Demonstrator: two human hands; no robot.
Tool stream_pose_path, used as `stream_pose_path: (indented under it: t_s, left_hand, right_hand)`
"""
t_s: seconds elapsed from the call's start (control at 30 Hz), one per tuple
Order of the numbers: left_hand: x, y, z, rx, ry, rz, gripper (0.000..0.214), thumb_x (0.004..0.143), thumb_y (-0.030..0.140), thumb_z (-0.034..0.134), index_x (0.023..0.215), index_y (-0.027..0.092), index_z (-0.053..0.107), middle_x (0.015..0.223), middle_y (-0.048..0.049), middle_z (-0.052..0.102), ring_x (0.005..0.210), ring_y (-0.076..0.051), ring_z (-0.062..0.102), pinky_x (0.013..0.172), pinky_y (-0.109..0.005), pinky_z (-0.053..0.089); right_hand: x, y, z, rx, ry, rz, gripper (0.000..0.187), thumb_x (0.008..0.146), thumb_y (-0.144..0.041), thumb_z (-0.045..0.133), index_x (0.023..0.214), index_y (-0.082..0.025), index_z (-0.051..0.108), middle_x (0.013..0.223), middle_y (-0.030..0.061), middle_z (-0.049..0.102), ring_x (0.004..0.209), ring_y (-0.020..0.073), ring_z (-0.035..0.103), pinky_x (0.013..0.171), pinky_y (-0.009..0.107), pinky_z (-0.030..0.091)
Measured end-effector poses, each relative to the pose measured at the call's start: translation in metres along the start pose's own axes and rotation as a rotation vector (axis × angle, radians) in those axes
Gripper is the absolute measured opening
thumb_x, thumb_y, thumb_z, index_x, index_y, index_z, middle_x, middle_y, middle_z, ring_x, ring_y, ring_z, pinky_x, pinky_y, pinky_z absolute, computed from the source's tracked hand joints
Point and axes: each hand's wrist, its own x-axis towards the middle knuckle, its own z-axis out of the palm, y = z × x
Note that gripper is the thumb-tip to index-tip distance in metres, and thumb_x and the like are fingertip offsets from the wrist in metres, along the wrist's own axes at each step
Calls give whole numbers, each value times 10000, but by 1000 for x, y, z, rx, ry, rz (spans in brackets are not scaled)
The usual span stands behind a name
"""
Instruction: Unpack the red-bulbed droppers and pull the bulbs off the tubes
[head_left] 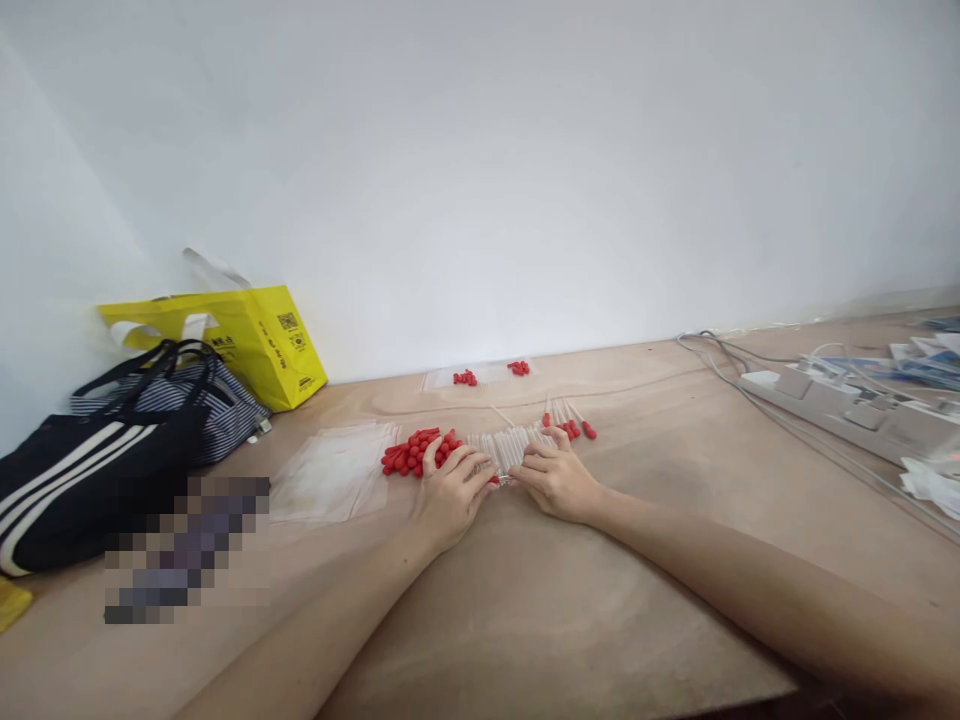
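A row of thin clear tubes (510, 442) lies on the wooden table between my two hands. My left hand (456, 492) is closed at the left side of the row, its fingertips pressed together by a small red bulb-shaped end (494, 480). From the right, my right hand (556, 478) has its fingers curled down onto the tubes. The fingers partly cover what they grip. A pile of red rubber bulbs (411, 455) touches the left hand's far side. Just beyond the right hand lie several red-ended thin tubes, looking like droppers (588, 430).
Flat clear plastic bags (330, 475) are stacked at left. By the wall, a clear bag (491, 374) holds red-ended pieces. A yellow bag (289, 350) and black striped bag (97, 485) stand far left. At right are a power strip (832, 405), cables (795, 425) and blue-white packets (930, 358).
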Motion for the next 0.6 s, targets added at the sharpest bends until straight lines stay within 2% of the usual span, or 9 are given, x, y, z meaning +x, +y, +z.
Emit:
stream_pose_path:
  t_s: [0.17,0.6]
  left_hand:
    - [0,-2,-4,9,2,83,192,831,263,453,754,246,628,1028,18,637,1019,-204,519,998,-517,90]
    - [2,-5,-9,64,-79,156,206,748,110,453,754,237,615,1129,30,581,1113,-233,437,1002,-555,81]
  right_hand:
    - [-2,-3,-4,54,4,-2,206,839,-194,420,723,-165,587,549,-23,554,708,111,481,883,376,164]
    - [-5,-2,-9,140,-23,36,224,839,-199,404,707,-169,583,547,-13,548,725,129,487,885,396,166]
